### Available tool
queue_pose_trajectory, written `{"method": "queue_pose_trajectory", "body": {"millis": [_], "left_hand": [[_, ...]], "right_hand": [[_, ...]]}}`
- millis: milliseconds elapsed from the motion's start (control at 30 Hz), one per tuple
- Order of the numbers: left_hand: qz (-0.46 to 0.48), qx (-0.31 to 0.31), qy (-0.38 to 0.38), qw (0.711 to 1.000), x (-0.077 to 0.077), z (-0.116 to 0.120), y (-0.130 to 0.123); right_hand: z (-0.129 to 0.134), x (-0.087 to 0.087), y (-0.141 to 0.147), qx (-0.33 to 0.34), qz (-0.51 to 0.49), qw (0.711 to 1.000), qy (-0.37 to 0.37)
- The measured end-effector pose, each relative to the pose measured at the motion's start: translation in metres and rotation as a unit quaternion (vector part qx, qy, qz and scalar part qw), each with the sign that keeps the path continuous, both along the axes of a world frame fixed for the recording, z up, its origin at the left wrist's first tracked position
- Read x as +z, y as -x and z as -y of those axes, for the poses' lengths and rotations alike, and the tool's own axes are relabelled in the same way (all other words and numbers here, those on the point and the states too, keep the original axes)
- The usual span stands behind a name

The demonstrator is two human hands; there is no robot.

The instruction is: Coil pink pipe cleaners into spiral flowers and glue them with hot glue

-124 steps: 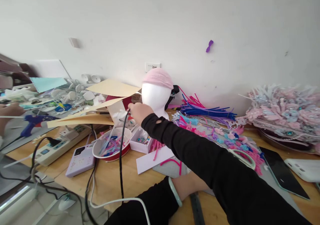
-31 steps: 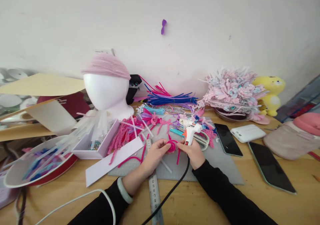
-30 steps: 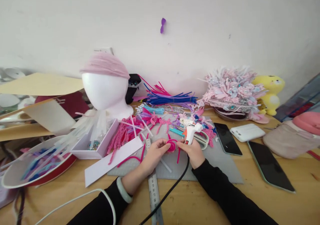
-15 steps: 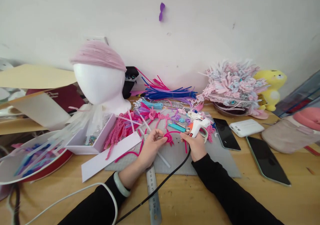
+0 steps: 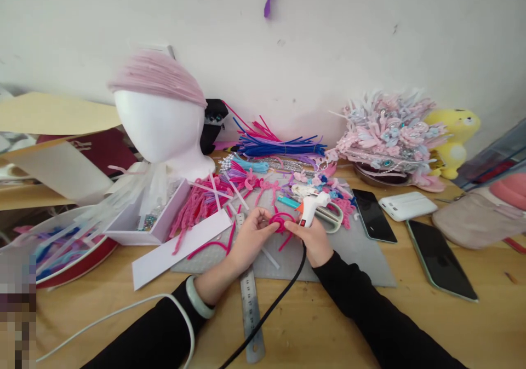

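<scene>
A bright pink pipe cleaner [image 5: 279, 223], wound into a loose coil, is pinched between the thumb and fingers of my left hand [image 5: 251, 238]. My right hand [image 5: 313, 240] wraps the handle of a white glue gun [image 5: 315, 205], its black cord running down toward me. The right thumb also touches the coil's right side. Below both hands lies a grey mat [image 5: 287, 270]. A metal ruler [image 5: 251, 314] extends from under my left wrist toward the front. Scissors [image 5: 337, 221] with pale handles rest just beyond my right hand.
A white mannequin head [image 5: 158, 128] in a pink cap stands at back left. Nearby are a lilac box [image 5: 133, 236], a white card [image 5: 181, 248] and bundled pipe cleaners [image 5: 279, 147]. Rightward sit a fluffy pink headpiece [image 5: 390, 139], phones [image 5: 441, 259] and a power bank [image 5: 407, 207].
My right hand has moved left with the glue gun, bringing its thumb onto the pink coil. The loose pink end now bends in closer to the coil. The camera view has shifted slightly.
</scene>
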State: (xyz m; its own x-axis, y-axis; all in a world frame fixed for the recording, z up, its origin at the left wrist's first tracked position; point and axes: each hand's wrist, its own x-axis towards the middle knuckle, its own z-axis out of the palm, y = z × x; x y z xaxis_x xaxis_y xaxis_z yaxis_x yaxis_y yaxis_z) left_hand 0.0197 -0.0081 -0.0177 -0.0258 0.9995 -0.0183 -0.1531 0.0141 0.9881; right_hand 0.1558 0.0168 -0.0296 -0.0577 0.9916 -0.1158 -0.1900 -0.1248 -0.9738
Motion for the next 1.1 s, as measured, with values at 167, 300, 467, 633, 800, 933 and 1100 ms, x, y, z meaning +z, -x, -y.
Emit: {"method": "queue_pose_trajectory", "body": {"millis": [167, 300, 467, 633, 800, 933, 1100], "left_hand": [[-0.009, 0.007, 0.016, 1.000, -0.002, 0.001, 0.000], [0.001, -0.008, 0.031, 0.999, 0.002, 0.001, 0.001], [-0.057, 0.005, 0.011, 0.998, 0.001, 0.000, 0.004], [-0.109, 0.025, 0.001, 0.994, 0.001, 0.000, 0.006], [-0.135, 0.042, -0.007, 0.990, 0.005, -0.001, 0.008], [-0.156, 0.046, -0.012, 0.987, 0.007, -0.001, 0.008], [-0.158, 0.019, -0.034, 0.987, 0.002, 0.000, 0.005]], "right_hand": [[0.004, 0.002, 0.005, -0.015, 0.023, 1.000, -0.015], [0.003, 0.004, 0.003, -0.037, 0.032, 0.999, -0.008], [0.004, 0.007, 0.003, -0.027, 0.042, 0.999, -0.003], [0.006, 0.009, 0.004, -0.012, 0.045, 0.999, 0.000], [0.005, 0.003, 0.004, 0.007, 0.021, 1.000, -0.007], [0.005, 0.004, 0.004, -0.004, 0.017, 1.000, -0.010], [0.004, 0.008, 0.005, -0.024, -0.019, 1.000, 0.007]]}}
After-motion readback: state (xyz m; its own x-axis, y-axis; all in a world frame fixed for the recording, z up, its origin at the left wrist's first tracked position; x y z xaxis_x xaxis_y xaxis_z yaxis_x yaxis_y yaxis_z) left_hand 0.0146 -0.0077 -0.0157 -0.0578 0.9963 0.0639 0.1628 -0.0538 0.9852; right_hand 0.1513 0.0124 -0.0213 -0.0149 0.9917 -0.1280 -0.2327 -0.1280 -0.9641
